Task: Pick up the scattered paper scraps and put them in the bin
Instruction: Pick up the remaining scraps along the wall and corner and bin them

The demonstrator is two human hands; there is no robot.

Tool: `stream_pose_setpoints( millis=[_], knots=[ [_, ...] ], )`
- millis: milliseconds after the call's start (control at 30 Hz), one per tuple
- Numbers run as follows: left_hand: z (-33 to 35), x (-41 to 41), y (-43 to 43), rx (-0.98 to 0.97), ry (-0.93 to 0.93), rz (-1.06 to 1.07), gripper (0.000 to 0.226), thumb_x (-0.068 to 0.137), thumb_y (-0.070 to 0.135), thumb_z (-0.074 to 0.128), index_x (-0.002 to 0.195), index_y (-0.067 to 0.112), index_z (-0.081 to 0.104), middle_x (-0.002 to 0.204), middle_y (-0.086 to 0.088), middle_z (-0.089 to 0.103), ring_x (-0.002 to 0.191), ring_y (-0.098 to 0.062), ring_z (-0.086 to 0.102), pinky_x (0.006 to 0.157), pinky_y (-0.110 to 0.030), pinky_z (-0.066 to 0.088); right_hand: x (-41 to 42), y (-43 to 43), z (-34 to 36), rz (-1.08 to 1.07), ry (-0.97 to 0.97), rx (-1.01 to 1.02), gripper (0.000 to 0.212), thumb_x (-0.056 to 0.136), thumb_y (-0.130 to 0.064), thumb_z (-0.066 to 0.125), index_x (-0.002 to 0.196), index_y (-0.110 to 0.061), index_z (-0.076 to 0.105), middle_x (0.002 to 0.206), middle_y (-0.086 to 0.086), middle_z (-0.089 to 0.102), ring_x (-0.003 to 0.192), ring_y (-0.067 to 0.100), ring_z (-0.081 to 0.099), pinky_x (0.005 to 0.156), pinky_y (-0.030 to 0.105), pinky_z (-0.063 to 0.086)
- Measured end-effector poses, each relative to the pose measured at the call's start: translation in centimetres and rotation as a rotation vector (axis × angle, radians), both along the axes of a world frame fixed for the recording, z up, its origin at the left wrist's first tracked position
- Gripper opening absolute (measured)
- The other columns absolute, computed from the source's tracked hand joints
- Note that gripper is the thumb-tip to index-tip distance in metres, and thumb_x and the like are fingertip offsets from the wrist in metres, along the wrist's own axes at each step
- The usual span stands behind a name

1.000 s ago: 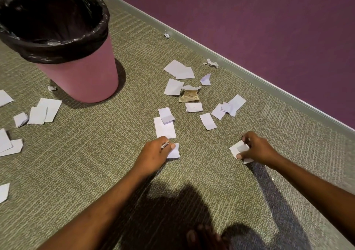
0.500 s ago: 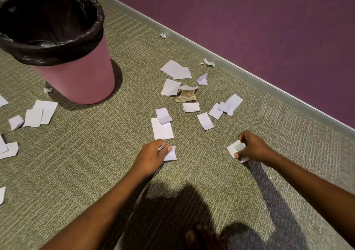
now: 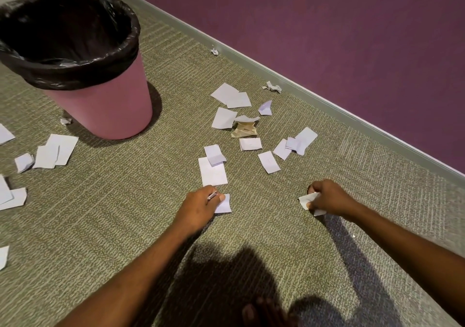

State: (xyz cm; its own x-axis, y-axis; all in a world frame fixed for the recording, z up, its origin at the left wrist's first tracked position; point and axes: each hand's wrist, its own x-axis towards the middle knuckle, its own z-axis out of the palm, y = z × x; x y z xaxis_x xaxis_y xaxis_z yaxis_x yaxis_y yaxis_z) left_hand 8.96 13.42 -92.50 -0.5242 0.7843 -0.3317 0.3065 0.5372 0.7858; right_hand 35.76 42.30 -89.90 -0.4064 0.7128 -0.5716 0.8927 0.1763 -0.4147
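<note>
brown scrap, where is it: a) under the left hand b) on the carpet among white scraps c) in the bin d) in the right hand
b: the brown scrap lies on the carpet among white scraps, outside the bin and beyond the left hand and right hand.

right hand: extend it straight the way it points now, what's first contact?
The right hand, gripping white scraps, points forward-left. First in that line is probably the rectangular scrap lying flat, with only bare carpet between. Depth is unclear from this one view.
</note>
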Motion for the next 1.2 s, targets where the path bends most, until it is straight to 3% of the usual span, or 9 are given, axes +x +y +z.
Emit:
stream_pose_setpoints(
  millis=[133, 233, 367, 567, 700, 800, 933, 1100, 1200],
  knots=[
    [0.0, 0.0, 0.0, 0.021, -0.115, 0.075, 0.024, 0.106, 0.034, 0.066, 0.094, 0.014, 0.067, 0.082, -0.001, 0.071, 0.068, -0.015, 0.063, 0.062, -0.031, 0.045, -0.4, -0.7, 0.9, -0.065, 0.095, -0.096, 0.023, 0.08, 0.0, 0.089, 0.093, -0.004, 0.07, 0.091, 0.019, 0.077, 0.066, 0.026, 0.075, 0.045, 0.027, 0.052],
    [0.9, 0.3, 0.4, 0.096, -0.452, 0.299, 0.019, 0.107, 0.029, 0.066, 0.103, 0.011, 0.069, 0.084, -0.013, 0.074, 0.061, -0.021, 0.065, 0.058, -0.036, 0.051, -2.7, -1.8, 2.2, -0.22, 0.229, -0.302, 0.034, 0.082, -0.004, 0.09, 0.109, -0.003, 0.07, 0.092, 0.018, 0.079, 0.066, 0.022, 0.073, 0.045, 0.027, 0.05],
    [3.3, 0.2, 1.5, 0.209, -0.808, 0.6, 0.022, 0.11, 0.026, 0.061, 0.121, 0.008, 0.066, 0.102, -0.018, 0.082, 0.089, -0.03, 0.081, 0.073, -0.035, 0.068, -7.5, -3.9, 4.2, -0.291, 0.439, -0.502, 0.044, 0.081, -0.008, 0.091, 0.119, -0.01, 0.071, 0.104, 0.013, 0.079, 0.079, 0.018, 0.073, 0.048, 0.025, 0.053],
    [8.3, -0.1, 4.0, 0.412, -1.067, 0.824, 0.035, 0.109, 0.023, 0.061, 0.133, -0.002, 0.061, 0.12, -0.023, 0.076, 0.109, -0.037, 0.077, 0.084, -0.05, 0.067, -14.9, -7.9, 8.6, -0.327, 0.665, -0.783, 0.025, 0.095, -0.008, 0.076, 0.119, -0.015, 0.072, 0.093, 0.005, 0.077, 0.069, 0.013, 0.069, 0.048, 0.02, 0.056],
    [11.3, -0.4, 5.5, 0.529, -1.112, 0.848, 0.04, 0.111, 0.036, 0.057, 0.132, 0.004, 0.068, 0.128, -0.022, 0.075, 0.105, -0.029, 0.074, 0.072, -0.039, 0.068, -18.5, -10.1, 11.0, -0.319, 0.763, -0.889, 0.021, 0.099, -0.018, 0.071, 0.119, -0.011, 0.07, 0.098, 0.012, 0.074, 0.073, 0.02, 0.07, 0.052, 0.024, 0.06],
    [13.5, -1.2, 5.8, 0.673, -1.133, 0.843, 0.047, 0.113, 0.047, 0.045, 0.121, 0.011, 0.073, 0.109, -0.014, 0.082, 0.086, -0.023, 0.079, 0.066, -0.032, 0.064, -20.8, -11.3, 12.9, -0.32, 0.827, -0.87, 0.021, 0.102, -0.03, 0.068, 0.107, -0.011, 0.075, 0.098, 0.011, 0.078, 0.079, 0.023, 0.073, 0.058, 0.03, 0.063],
    [15.2, -3.5, 6.2, 0.819, -1.013, 0.886, 0.044, 0.109, 0.039, 0.054, 0.137, 0.007, 0.068, 0.124, -0.017, 0.078, 0.111, -0.035, 0.077, 0.095, -0.049, 0.064, -24.0, -12.9, 15.7, -0.273, 0.93, -0.857, 0.025, 0.104, -0.035, 0.065, 0.117, -0.016, 0.073, 0.101, 0.006, 0.08, 0.082, 0.02, 0.076, 0.069, 0.034, 0.063],
    [18.1, -7.8, 6.6, 0.922, -0.833, 1.014, 0.046, 0.1, 0.034, 0.07, 0.139, 0.011, 0.063, 0.123, -0.013, 0.079, 0.111, -0.032, 0.078, 0.092, -0.049, 0.065, -29.0, -14.4, 20.1, -0.195, 1.002, -0.832, 0.043, 0.107, -0.038, 0.061, 0.139, -0.01, 0.068, 0.11, 0.008, 0.079, 0.084, 0.02, 0.076, 0.068, 0.033, 0.063],
    [20.5, -10.6, 6.3, 0.984, -0.704, 1.024, 0.036, 0.1, 0.03, 0.069, 0.132, 0.013, 0.068, 0.12, -0.01, 0.08, 0.112, -0.03, 0.078, 0.099, -0.054, 0.062, -32.0, -15.0, 22.1, -0.13, 1.043, -0.846, 0.044, 0.108, -0.044, 0.058, 0.133, -0.01, 0.072, 0.116, 0.011, 0.079, 0.096, 0.024, 0.076, 0.094, 0.042, 0.062]
  ],
)
